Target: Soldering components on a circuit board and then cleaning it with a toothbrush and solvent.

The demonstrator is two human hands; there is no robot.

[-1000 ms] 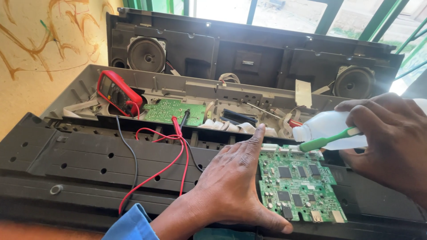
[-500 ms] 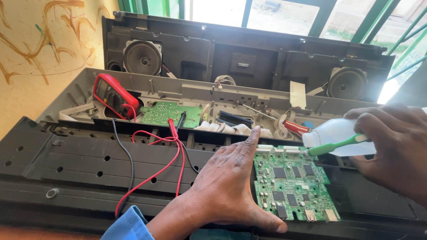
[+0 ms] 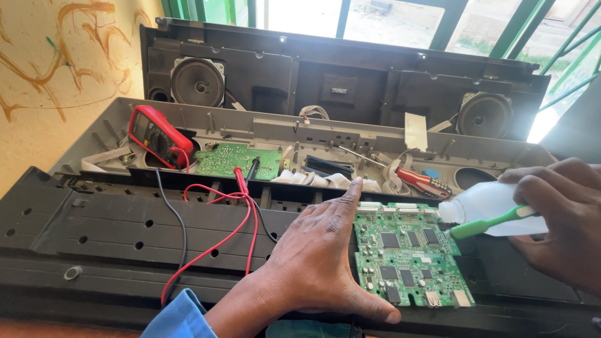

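Sprawling across the frame, an opened keyboard casing [image 3: 125,250] carries a green circuit board [image 3: 407,256] at lower right, braced by the flat, open left hand [image 3: 319,256]; the right hand [image 3: 557,219] grips a tilted white bottle [image 3: 485,203] and green brush [image 3: 488,222], whose liquid could flood the components.

Left hand [image 3: 319,256] bare, no rings; blue sleeve cuff [image 3: 178,316] at wrist. Right hand [image 3: 560,219] bare, sleeve out of view.
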